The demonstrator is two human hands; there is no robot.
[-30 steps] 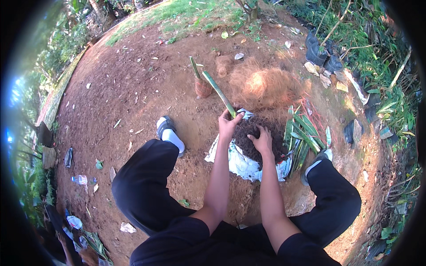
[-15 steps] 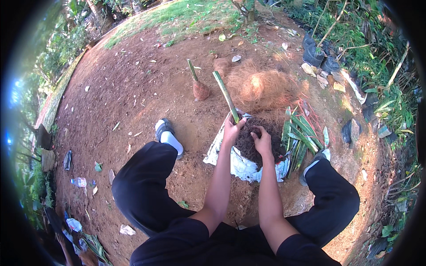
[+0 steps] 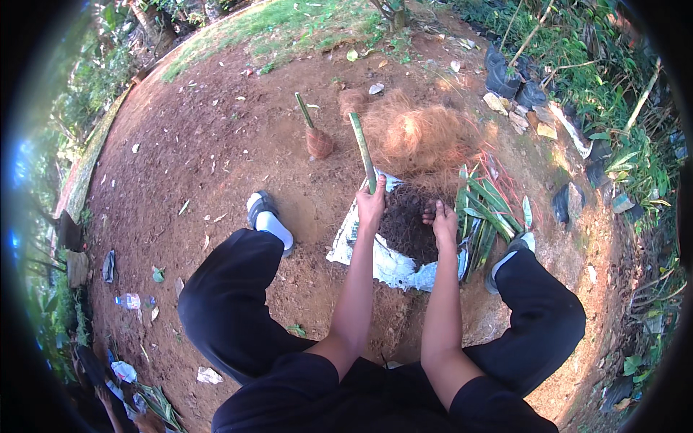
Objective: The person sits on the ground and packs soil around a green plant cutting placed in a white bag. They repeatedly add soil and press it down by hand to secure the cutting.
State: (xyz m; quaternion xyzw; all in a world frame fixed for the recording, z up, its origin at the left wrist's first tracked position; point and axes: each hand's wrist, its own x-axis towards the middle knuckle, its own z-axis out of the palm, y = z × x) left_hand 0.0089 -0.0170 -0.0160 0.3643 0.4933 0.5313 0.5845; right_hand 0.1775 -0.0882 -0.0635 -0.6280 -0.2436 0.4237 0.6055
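Note:
My left hand [image 3: 370, 207] is closed around the lower end of a long, stiff green leaf cutting [image 3: 362, 148], which points up and away from me. Below both hands a heap of dark, fibrous soil [image 3: 408, 225] lies on a white plastic sack [image 3: 393, 267]. My right hand [image 3: 445, 222] hovers at the soil's right side with its fingers curled in; whatever they may hold is too small to make out. Several long green leaves [image 3: 492, 209] lie right of the sack. Farther off, a brown fibre-wrapped ball [image 3: 319, 143] stands with a green leaf upright in it.
A loose pile of orange-brown fibre [image 3: 422, 137] lies beyond the sack, with red string [image 3: 503, 191] near the leaves. My feet flank the sack. Black bags [image 3: 503, 78] and dense plants line the right edge. A plastic bottle [image 3: 130, 301] lies on the dirt at left.
My right hand has moved right, away from the left hand, and its fingers have curled in. The left hand still grips the leaf cutting, now more upright.

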